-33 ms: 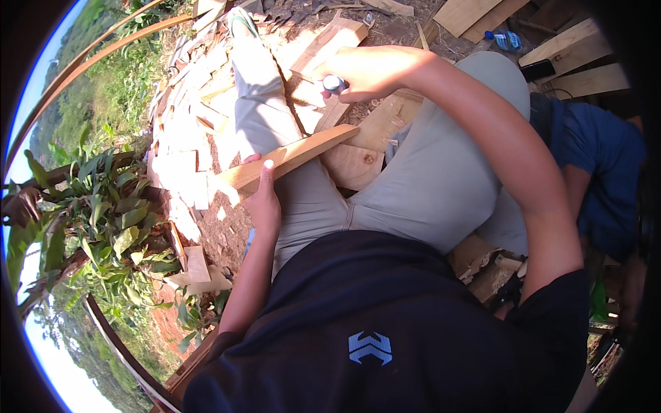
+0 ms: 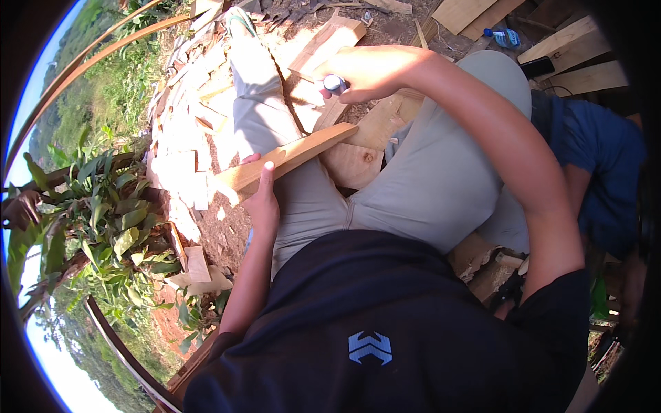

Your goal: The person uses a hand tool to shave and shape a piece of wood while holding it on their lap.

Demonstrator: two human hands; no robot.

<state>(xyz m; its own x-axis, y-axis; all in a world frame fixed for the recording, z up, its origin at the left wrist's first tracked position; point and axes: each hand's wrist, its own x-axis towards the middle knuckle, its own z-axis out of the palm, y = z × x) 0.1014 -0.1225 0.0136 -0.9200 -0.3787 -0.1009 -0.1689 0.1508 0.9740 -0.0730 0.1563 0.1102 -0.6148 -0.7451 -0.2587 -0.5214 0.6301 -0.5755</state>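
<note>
Wooden bar [image 2: 296,160]: long, straight-sided and pale orange-brown, lying slantwise across the left thigh [image 2: 310,203] of a seated person in grey trousers. One end passes the thigh's outer edge; the other passes its inner edge, near a knotted wood block [image 2: 352,165] between the legs.
Left hand [image 2: 263,199]: grasping the bar toward its outer end, thumb laid along the top, the other fingers mostly hidden.
Right hand [image 2: 365,72]: clenched around a handle [image 2: 334,85] with a rounded, dark-and-pale end, held out beyond the bar and apart from it. What the handle carries is hidden.
Done on the bar: it is in one piece, and its long faces look flat with fairly crisp edges, so some shaping has probably been done already.
Left on the bar: cannot be judged. No split or deep notch shows, but sunlight washes out the outer end. With the handle clear of the wood, no stroke appears under way.
Ground [image 2: 231,230]: brown soil strewn with chips and offcuts past the left leg; a plastic bottle [image 2: 506,39] lies at the far right.
Nearby: another person's blue garment [image 2: 606,172] shows at the right edge.
</note>
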